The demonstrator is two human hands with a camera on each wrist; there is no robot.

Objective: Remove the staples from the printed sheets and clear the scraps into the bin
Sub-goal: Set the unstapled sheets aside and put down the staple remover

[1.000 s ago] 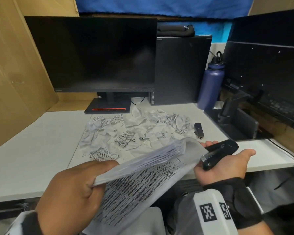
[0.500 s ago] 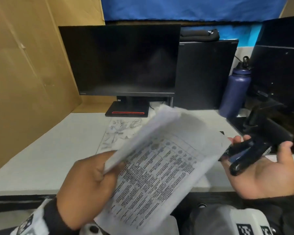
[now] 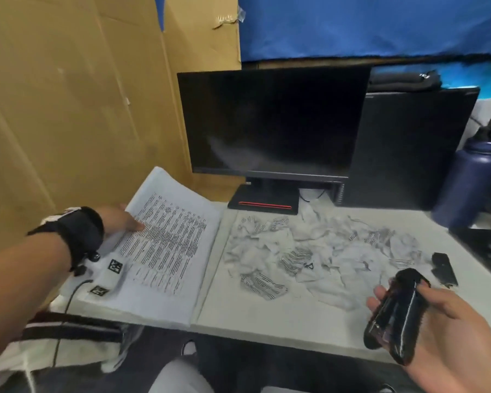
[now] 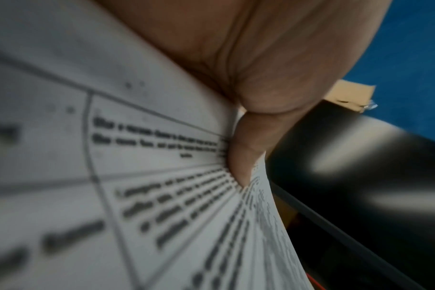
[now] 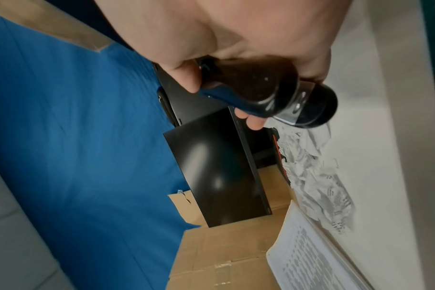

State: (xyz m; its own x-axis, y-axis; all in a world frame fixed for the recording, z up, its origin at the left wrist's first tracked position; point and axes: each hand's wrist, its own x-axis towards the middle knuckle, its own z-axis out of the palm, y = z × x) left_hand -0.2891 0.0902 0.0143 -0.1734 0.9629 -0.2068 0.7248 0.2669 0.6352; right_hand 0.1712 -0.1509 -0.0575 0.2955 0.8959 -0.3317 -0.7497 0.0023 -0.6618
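Left hand [image 3: 116, 219] gripping printed sheets [image 3: 167, 239] at desk's left edge; right hand [image 3: 437, 336] holding stapler [image 3: 391, 316], scraps [image 3: 309, 251] between

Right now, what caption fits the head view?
Left hand lays printed sheets down; right hand holds black stapler.

The near edge of the desk [image 3: 281, 321] in the middle is bare, so a hand can slide in there. Just behind it a heap of paper scraps [image 3: 309, 251] fills the middle. The stack of sheets [image 3: 167, 245] covers the left side. At the far side the monitor [image 3: 270, 123] and computer box [image 3: 408, 148] block the way. A bottle [image 3: 471, 180] stands far right.
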